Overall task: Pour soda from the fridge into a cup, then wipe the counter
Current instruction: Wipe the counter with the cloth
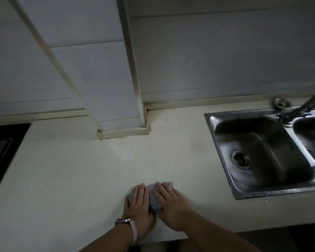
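Wiping stage in progress. Left hand (137, 202) and right hand (168, 201) lie flat, fingers extended, pressing a blue cloth (154, 200) on the desk (71, 179) at 6 o'clock. No soda or cup visible; pouring presumably complete.

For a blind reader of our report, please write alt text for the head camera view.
Both hands, left hand and right hand, press flat on a blue-grey cloth on a pale counter. A steel sink with a tap lies to the right, a dark hob at far left.
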Demonstrator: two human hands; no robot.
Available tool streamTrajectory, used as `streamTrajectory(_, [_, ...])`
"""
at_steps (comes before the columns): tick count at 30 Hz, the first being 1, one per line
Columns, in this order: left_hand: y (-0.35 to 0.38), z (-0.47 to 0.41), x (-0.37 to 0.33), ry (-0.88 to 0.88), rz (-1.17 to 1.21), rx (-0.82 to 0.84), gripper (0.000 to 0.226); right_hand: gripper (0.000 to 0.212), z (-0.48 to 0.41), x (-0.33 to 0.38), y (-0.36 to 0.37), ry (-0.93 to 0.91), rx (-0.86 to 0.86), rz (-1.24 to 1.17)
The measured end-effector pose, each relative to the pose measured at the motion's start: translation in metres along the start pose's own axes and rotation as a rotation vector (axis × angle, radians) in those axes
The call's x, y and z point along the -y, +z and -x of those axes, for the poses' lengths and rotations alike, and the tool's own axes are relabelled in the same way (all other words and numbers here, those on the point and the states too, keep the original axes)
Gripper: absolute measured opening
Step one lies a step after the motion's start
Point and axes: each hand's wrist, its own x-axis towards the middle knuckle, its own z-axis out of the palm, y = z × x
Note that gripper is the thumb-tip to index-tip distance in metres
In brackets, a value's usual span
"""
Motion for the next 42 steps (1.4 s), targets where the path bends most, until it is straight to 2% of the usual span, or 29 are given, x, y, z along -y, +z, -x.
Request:
streamTrajectory(11, [0.001,-0.040,-0.075,0.125,-0.031,0.048,0.078,0.062,0.042,-0.073,-0.011,0.094,-0.062,-0.008])
streamTrajectory(14, [0.000,-0.047,-0.083,0.124,-0.077,0.081,0.075,0.060,0.042,-0.076,-0.015,0.185,-0.058,0.019])
streamTrajectory(21, [-0.002,-0.051,-0.084,0.132,-0.005,0.090,0.076,0.056,0.039,-0.059,-0.007,0.209,-0.075,0.005])
streamTrajectory(27, [-0.023,-0.079,-0.081,0.144,-0.039,0.174,0.092,0.062,0.011,-0.079,-0.017,0.206,-0.036,0.041])
streamTrajectory(31, [-0.034,-0.107,-0.081,0.127,-0.067,0.160,0.077,0.063,-0.013,-0.097,-0.029,0.183,-0.033,0.007])
streamTrajectory(36, [-0.045,-0.137,-0.079,0.137,-0.060,0.149,0.077,0.064,-0.039,-0.112,-0.044,0.154,-0.061,-0.030])
streamTrajectory(42, [-0.052,-0.170,-0.072,0.138,-0.047,0.136,0.079,0.069,-0.064,-0.129,-0.059,0.149,0.000,-0.051])
